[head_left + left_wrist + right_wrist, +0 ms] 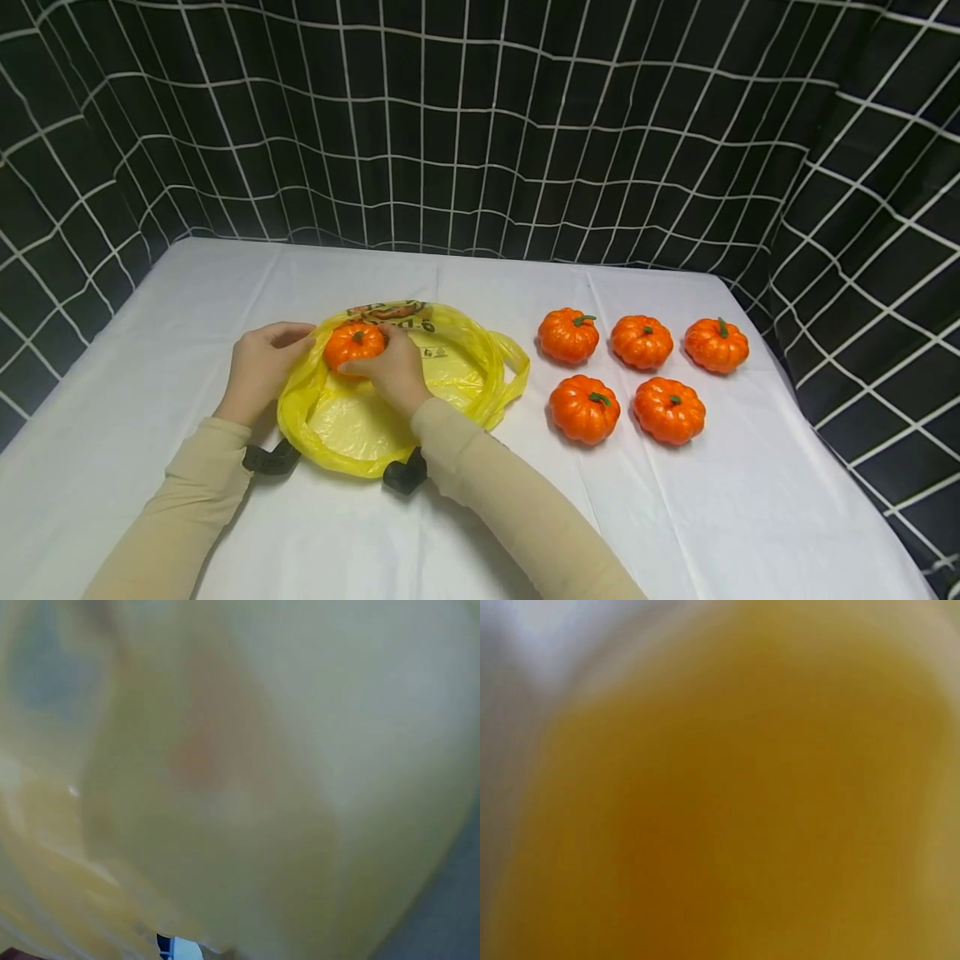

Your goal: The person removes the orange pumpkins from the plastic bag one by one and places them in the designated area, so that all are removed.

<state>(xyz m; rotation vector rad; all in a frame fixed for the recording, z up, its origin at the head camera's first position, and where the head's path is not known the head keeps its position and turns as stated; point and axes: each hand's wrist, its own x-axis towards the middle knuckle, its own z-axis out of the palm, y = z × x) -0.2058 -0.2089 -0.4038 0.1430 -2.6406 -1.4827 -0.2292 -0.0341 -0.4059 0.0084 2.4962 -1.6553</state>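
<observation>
A yellow plastic bag [360,425] lies on the table with its mouth spread wide and dark print on its far side. My left hand [261,371] holds the bag's left rim; the fingertips are partly hidden by the plastic. Inside the mouth, near that rim, my right hand [399,371] grips a small orange pumpkin [352,346] with a green stem, thumb on the near side. Blurred yellow plastic [300,855] fills most of the left wrist view. The right wrist view is also covered by blurred yellow plastic [795,787].
To the bag's right, several more orange pumpkins [585,410] stand in two rows on the white tablecloth [487,533]. A loose bag handle [517,358] points toward them. Black cloth [465,125] with a white grid hangs behind the table and along both sides.
</observation>
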